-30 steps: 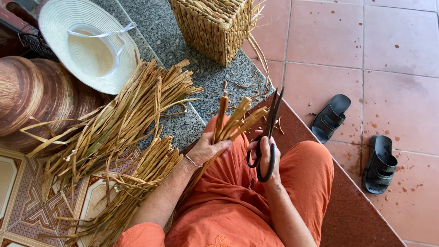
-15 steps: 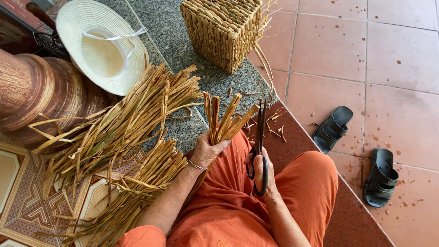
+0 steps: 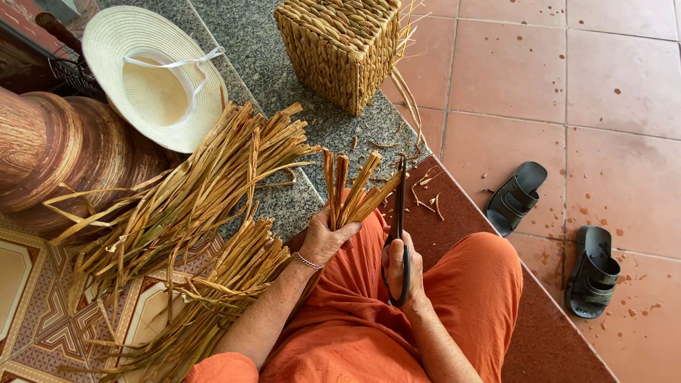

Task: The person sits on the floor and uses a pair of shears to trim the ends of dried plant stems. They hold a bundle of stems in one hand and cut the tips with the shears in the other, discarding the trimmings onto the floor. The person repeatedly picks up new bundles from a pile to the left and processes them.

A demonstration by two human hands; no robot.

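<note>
Head view, left to right: your left hand is clamped around a small bunch of dried reed strips, just left of the scissors. The strips stand nearly upright, long axis fanning up and away from your grip over the orange trousers. Your right hand is threaded through the scissors' handles, blades together and lying parallel to the bunch, just beside its right edge, tips level with the strip ends.
</note>
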